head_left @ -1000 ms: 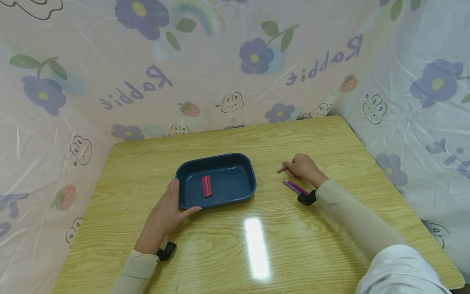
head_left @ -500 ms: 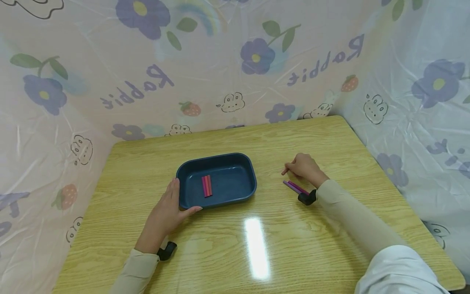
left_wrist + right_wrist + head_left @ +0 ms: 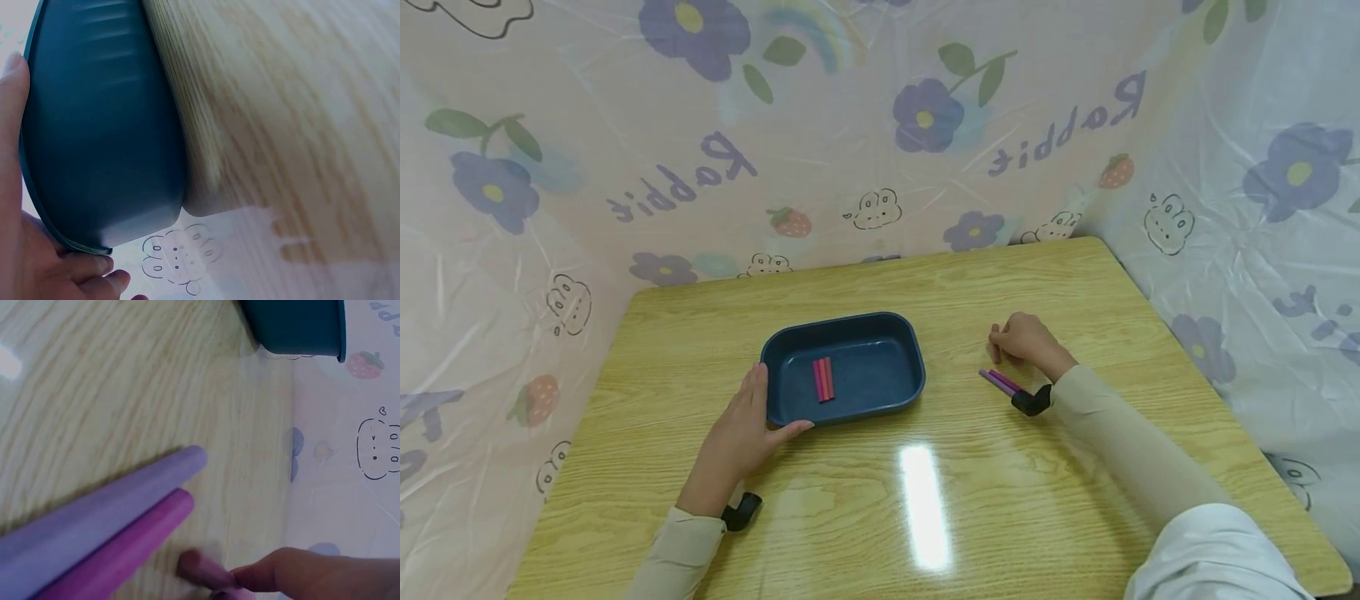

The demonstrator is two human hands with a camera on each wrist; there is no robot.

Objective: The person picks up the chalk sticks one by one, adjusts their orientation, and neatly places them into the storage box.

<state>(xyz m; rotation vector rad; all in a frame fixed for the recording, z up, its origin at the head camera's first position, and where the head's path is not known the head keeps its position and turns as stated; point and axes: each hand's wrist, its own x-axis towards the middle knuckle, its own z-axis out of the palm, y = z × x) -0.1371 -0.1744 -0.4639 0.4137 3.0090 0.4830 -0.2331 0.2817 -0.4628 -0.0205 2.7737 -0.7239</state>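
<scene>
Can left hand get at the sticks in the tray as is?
Probably yes: the tray is open on top, nothing covers the sticks inside, and the left hand rests against the tray's near left corner. It would likely need to lift off first.

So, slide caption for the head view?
Left hand on blue tray with three sticks; right hand pinching another stick near two purple ones.

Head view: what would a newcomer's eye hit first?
Probably the dark blue tray near mid-frame on the table, with three pink and reddish sticks inside and the left hand against its left end. Next, the right hand, right of the tray, pinching a reddish stick, with two purplish sticks lying close by.
</scene>
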